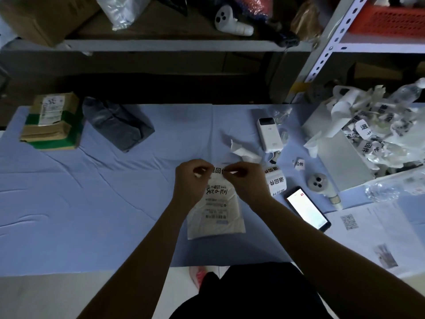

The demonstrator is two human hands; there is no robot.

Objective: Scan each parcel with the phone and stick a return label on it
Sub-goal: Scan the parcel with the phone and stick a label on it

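Note:
A white parcel bag [216,215] with a printed shipping label lies flat on the blue cloth at the middle. Above its far end, my left hand [192,178] and my right hand [243,178] each pinch one side of a white return label [219,170] with black characters. The phone [307,208], screen lit, lies on the cloth to the right of the parcel. A roll of return labels [274,180] stands just beyond the phone. At the far left sit a grey parcel bag [115,123] and a taped cardboard parcel [51,122].
A white label printer [270,134] and crumpled backing paper [241,150] lie beyond my hands. An open box [342,162] stuffed with label scraps stands at the right, with a grey controller [319,183] beside it. Printed sheets [379,231] cover the near right. Metal shelving [184,44] rises behind the table.

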